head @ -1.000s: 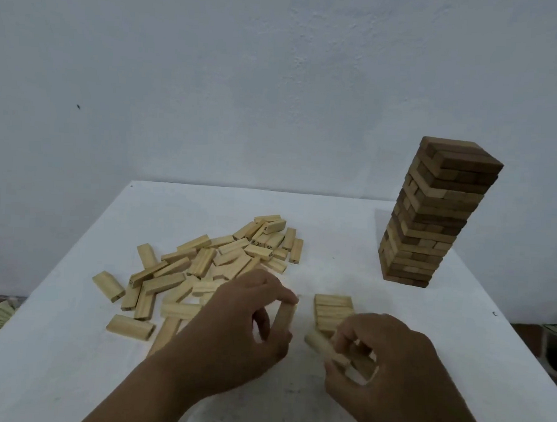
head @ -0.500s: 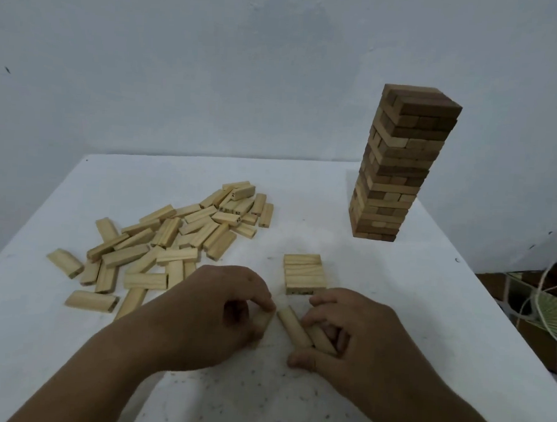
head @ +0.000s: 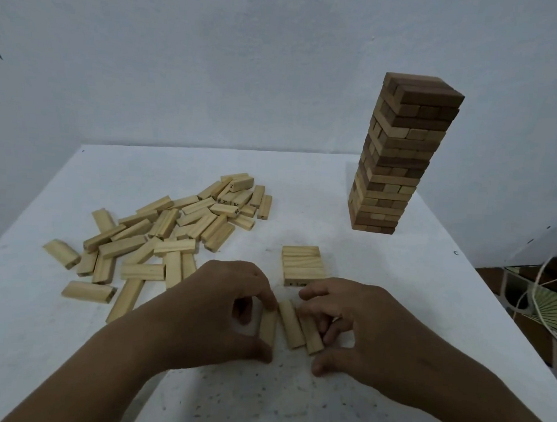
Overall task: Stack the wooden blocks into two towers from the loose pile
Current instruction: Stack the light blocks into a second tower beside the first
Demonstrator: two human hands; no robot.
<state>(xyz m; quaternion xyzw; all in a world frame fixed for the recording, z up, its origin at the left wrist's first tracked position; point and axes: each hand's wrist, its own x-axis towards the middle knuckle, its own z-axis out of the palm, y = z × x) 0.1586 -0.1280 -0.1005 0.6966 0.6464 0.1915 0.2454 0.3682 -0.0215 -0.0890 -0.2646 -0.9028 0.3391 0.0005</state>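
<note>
It looked like a plain room in a home: a white tabletop (head: pixel 396 281) stood against a bare, pale painted wall (head: pixel 214 62), with loose cords (head: pixel 531 288) and a patterned woven thing (head: pixel 553 306) on the reddish floor (head: pixel 489 280) to its right.

Pale matt wooden blocks (head: pixel 160 233), darker wooden tower (head: pixel 399 152), speckled white matt table (head: pixel 380 280).
</note>
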